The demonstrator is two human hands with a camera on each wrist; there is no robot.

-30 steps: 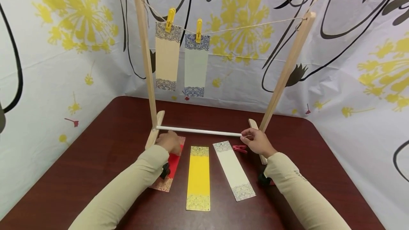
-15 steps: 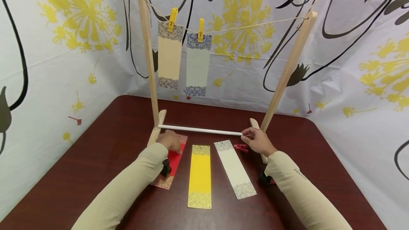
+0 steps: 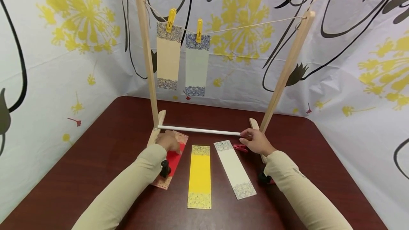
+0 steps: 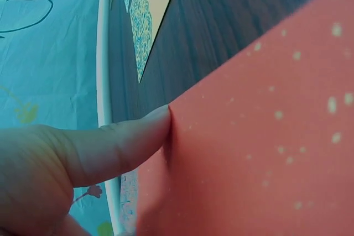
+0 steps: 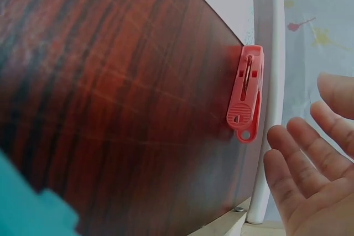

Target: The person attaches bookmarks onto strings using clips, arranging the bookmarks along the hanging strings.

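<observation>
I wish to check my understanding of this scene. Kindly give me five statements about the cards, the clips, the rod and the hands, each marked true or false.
1. The beige card hangs by a yellow clip. True.
2. The yellow card lies between the red card and the white card. True.
3. The right hand grips the red clip. False: the red clip lies on the table, apart from the right hand.
4. The left hand touches the yellow card. False: its thumb is on the red card.
5. The white rod stands upright. False: it runs low across the wooden stand.
</observation>
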